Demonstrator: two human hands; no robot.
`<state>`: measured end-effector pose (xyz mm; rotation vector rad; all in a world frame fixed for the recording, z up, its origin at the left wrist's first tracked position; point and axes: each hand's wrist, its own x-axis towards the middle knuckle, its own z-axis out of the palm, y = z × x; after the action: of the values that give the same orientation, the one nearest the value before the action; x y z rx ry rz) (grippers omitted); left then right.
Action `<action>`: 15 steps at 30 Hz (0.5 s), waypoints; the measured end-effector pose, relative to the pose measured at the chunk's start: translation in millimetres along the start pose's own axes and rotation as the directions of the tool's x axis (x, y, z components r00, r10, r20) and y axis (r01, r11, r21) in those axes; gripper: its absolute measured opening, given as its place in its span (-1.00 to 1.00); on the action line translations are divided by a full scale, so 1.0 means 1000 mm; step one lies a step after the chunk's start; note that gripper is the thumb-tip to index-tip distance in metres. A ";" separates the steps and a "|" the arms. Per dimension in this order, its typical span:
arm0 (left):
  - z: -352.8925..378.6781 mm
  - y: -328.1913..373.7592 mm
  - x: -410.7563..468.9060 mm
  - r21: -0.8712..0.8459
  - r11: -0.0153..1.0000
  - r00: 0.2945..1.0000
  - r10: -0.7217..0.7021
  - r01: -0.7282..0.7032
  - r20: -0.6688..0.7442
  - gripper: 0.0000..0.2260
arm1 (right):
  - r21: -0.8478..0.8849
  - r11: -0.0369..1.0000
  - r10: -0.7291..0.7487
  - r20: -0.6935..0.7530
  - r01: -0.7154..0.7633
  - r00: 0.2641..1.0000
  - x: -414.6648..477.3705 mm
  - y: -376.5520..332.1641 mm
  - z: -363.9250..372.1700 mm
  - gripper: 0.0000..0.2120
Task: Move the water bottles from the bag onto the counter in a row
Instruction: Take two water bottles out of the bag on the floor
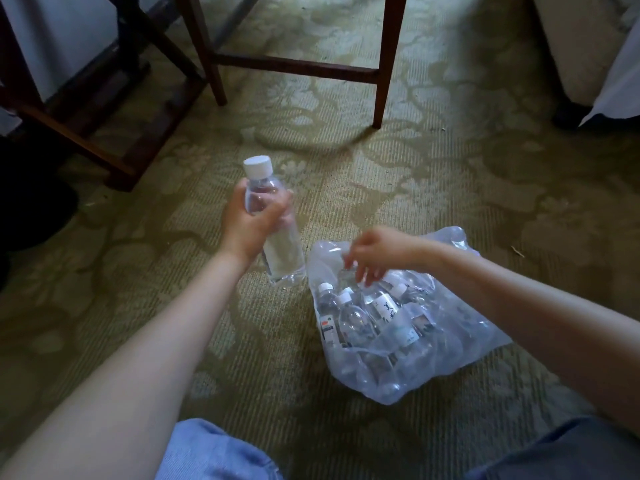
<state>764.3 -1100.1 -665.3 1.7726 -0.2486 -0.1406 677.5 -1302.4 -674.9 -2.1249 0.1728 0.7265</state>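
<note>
Risk first: your left hand (pixel 247 220) grips the lifted bottle (pixel 282 252) around its upper half only. Its base hangs free and tilts toward the bag (pixel 450 348), so it can slip or knock the pile if you grab a second one without looking. The bag is thin crumpled plastic lying on the carpet (pixel 450 168). Pulling a bottle out by its neck can drag the film along and roll the other bottles (pixel 353 322) out of the mouth. The counter is not in view, so you likely have to stand with hands loaded, and the chair legs (pixel 381 64) just ahead are a bump hazard. Pose: your left arm is stretched forward, fingers and thumb wrapped round the clear bottle, white cap pointing up and away, held above the floor just left of the bag. Your right hand (pixel 377 252) bends down at the wrist over the bag's opening, fingertips dropped among the bottle tops. I cannot tell whether they pinch one.
</note>
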 end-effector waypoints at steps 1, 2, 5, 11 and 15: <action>-0.002 -0.003 0.000 0.005 1.000 0.999 -0.012 0.012 -0.034 -0.59 | -0.204 0.978 0.074 0.107 -0.051 0.992 0.007 0.011 0.004 -0.68; -0.003 -0.006 0.001 0.025 0.999 0.999 -0.025 0.026 -0.046 -0.64 | -0.381 0.923 0.119 0.127 -0.062 0.985 0.014 0.021 0.008 -0.63; -0.006 -0.016 -0.002 0.092 0.994 0.999 -0.053 0.054 -0.012 -0.86 | -0.536 0.838 0.120 -0.004 -0.103 0.993 0.032 0.041 0.005 -0.58; -0.010 -0.035 -0.008 0.314 0.945 0.976 -0.145 0.088 0.163 -0.85 | -0.662 0.749 0.142 0.129 -0.021 0.981 0.053 0.027 0.048 -0.56; -0.016 -0.049 -0.012 0.476 0.875 0.910 -0.266 0.089 0.319 -0.78 | -0.715 0.697 0.198 0.263 0.053 0.944 0.072 0.027 0.077 -0.52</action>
<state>760.5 -1072.1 -710.0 2.2302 -0.4171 -0.6070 693.3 -1250.3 -769.3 -2.6903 -0.2592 1.3510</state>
